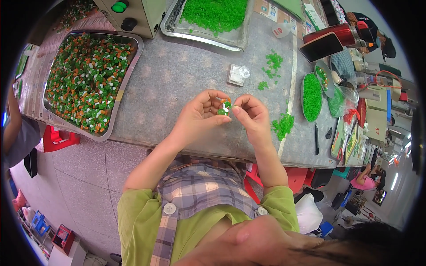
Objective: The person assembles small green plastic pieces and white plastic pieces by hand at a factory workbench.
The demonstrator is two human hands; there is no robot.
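A small green, orange and white piece (225, 107) sits between the two hands, held above the near part of the grey table (177, 80). The left hand (202, 116) pinches it from the left, thumb under and fingers curled over it. The right hand (250, 116) meets it from the right, thumb and forefinger closed on the same piece. Both grips are tight on it, and the hands almost touch.

Just beyond the hands lies a small white packet (235, 74) with a clear round cap (244, 71) on it. To the right, loose green bits (282, 125) are scattered on the table, and more (272, 64) lie farther off. An oval dish (312, 96) full of green bits stands at the right.

At the far left, a metal tray (128, 75) holds a heap of finished green, orange and white pieces. A second tray (199, 40) at the far edge is filled with green bits only. Beside it stands a beige box (146, 15) with a green button (118, 6) and a black knob (128, 24).
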